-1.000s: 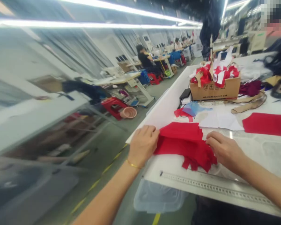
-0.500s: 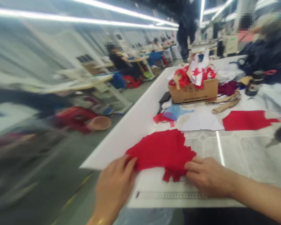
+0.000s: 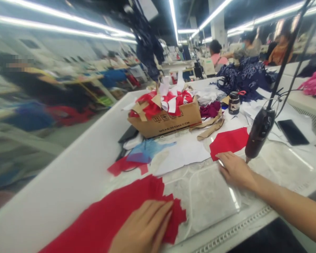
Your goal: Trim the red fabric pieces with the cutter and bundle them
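Note:
My left hand (image 3: 144,225) lies on a stack of red fabric pieces (image 3: 102,207) at the table's near left. Its fingers are stretched out over the stack's jagged right end, and the thumb is mostly hidden. My right hand (image 3: 235,170) reaches across the table to a separate red fabric piece (image 3: 230,138). The fingertips touch that piece's near left corner, with the thumb apart below them. Close beside this hand hangs a black pointed tool (image 3: 260,133) on a cable, in front of the red piece's right end.
A cardboard box (image 3: 168,126) of red and white scraps stands behind white paper (image 3: 184,154) and blue sheer fabric (image 3: 150,149). A dark jar (image 3: 234,103), a phone (image 3: 293,132) and navy fabric (image 3: 247,77) lie farther right. Several people sit at machines beyond.
The view has swung right. My right hand has left the red stack and moved to the separate red piece. My left hand has shifted from the stack's left end onto its right end.

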Action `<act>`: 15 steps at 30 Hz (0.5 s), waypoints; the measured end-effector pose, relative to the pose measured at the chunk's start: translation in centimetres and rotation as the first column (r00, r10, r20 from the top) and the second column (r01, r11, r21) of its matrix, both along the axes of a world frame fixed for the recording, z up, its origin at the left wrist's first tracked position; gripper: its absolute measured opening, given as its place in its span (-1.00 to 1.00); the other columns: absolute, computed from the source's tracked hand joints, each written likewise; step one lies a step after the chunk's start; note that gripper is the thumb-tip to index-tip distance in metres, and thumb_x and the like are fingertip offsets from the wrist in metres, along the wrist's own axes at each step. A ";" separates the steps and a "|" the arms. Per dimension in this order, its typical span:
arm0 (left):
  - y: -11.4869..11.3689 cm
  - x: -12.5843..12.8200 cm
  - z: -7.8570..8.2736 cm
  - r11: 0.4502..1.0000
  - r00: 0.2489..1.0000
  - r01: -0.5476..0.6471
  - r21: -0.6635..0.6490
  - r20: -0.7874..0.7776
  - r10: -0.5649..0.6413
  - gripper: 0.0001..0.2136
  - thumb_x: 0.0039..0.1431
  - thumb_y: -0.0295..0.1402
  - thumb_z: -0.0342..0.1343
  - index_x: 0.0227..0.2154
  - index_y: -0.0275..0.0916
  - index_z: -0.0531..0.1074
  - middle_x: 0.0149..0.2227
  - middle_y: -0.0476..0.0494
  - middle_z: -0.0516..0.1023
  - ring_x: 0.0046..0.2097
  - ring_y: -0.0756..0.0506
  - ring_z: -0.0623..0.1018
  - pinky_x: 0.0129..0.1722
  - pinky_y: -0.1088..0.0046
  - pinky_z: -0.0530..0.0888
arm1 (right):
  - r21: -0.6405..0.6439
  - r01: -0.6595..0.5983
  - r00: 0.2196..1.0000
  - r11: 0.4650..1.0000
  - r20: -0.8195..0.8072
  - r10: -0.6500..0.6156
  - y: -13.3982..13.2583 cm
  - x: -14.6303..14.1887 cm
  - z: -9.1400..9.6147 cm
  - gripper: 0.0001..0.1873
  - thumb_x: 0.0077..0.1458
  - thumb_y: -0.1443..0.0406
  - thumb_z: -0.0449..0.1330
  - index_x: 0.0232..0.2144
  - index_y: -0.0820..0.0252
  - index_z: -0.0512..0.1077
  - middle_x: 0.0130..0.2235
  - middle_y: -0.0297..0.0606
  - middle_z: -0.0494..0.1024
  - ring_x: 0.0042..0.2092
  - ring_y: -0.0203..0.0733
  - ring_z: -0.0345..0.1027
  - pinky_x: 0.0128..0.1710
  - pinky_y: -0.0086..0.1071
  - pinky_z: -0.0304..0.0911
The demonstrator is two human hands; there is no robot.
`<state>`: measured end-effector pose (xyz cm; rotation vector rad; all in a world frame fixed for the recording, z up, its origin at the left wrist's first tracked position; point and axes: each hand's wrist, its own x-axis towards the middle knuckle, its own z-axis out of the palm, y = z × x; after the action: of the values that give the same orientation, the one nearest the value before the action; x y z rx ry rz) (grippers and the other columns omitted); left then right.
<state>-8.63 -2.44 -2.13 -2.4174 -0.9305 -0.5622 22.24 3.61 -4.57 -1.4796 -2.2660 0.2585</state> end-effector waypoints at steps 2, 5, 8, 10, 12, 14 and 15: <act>1.1 4.1 0.5 0.995 0.994 0.074 -0.072 -0.073 -0.079 -0.77 0.30 -0.53 -0.12 -0.25 -0.26 0.46 -0.33 -0.12 0.54 -0.26 -0.11 0.51 -0.24 0.35 0.42 | 0.024 0.002 0.994 1.000 -0.107 0.001 0.0 0.4 -0.1 -0.58 0.20 0.42 0.04 0.10 0.38 0.34 0.05 -0.03 0.46 0.07 -0.02 0.29 0.10 -0.10 0.27; 3.6 9.0 0.3 0.993 0.981 0.061 -0.097 -0.179 -0.078 -0.75 0.20 -0.65 -0.08 -0.20 -0.34 0.45 -0.39 -0.11 0.49 -0.30 -0.12 0.48 -0.28 0.33 0.42 | 0.027 0.031 0.979 0.999 -0.204 -0.025 0.5 1.1 -0.1 -0.60 0.18 0.45 0.02 0.06 0.39 0.37 0.00 -0.04 0.47 0.05 -0.02 0.29 0.10 -0.10 0.26; 7.2 12.4 -0.6 0.999 0.953 0.022 -0.050 -0.301 -0.036 -0.80 0.21 -0.64 -0.02 -0.16 -0.39 0.42 -0.41 -0.10 0.46 -0.32 -0.11 0.46 -0.37 0.35 0.37 | 0.034 0.054 0.961 0.998 -0.273 -0.043 1.1 1.9 -0.2 -0.63 0.17 0.44 0.04 0.02 0.36 0.40 -0.05 -0.05 0.49 0.00 -0.01 0.31 0.07 -0.08 0.27; 9.4 14.0 -1.2 0.999 0.937 0.030 -0.040 -0.347 -0.043 -0.88 0.23 -0.60 0.01 -0.25 -0.38 0.43 -0.42 -0.11 0.45 -0.32 -0.11 0.45 -0.39 0.37 0.33 | 0.055 0.064 0.948 0.996 -0.316 -0.043 1.4 2.4 0.0 -0.66 0.17 0.42 0.06 -0.01 0.34 0.41 -0.08 -0.06 0.49 -0.03 -0.01 0.31 0.04 -0.08 0.28; 10.9 15.1 -1.5 0.995 0.931 0.094 -0.035 -0.352 -0.100 -0.87 0.23 -0.59 0.03 -0.42 -0.34 0.40 -0.46 -0.11 0.42 -0.34 -0.10 0.44 -0.42 0.37 0.29 | 0.083 0.073 0.933 0.994 -0.358 -0.039 1.5 3.0 0.5 -0.69 0.18 0.42 0.06 -0.04 0.33 0.42 -0.10 -0.07 0.50 -0.05 -0.02 0.32 0.03 -0.08 0.29; 10.9 15.9 -1.2 0.985 0.930 0.170 -0.027 -0.325 -0.170 -0.81 0.22 -0.59 0.04 -0.51 -0.31 0.35 -0.47 -0.10 0.40 -0.36 -0.09 0.42 -0.43 0.36 0.27 | 0.119 0.093 0.917 0.989 -0.398 -0.038 1.6 3.5 1.0 -0.72 0.18 0.42 0.05 -0.07 0.33 0.43 -0.13 -0.06 0.50 -0.06 -0.03 0.33 0.01 -0.09 0.29; 10.4 16.1 -0.9 0.979 0.930 0.204 -0.025 -0.306 -0.201 -0.80 0.22 -0.60 0.03 -0.51 -0.31 0.34 -0.47 -0.10 0.40 -0.37 -0.09 0.41 -0.43 0.35 0.28 | 0.137 0.106 0.908 0.985 -0.417 -0.040 1.6 3.8 1.3 -0.73 0.18 0.42 0.05 -0.09 0.34 0.43 -0.14 -0.06 0.50 -0.07 -0.03 0.34 0.01 -0.09 0.30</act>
<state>7.49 7.93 -3.07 -2.5157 -0.5508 -0.2449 26.02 5.25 -3.26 -1.2832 -1.8443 0.3283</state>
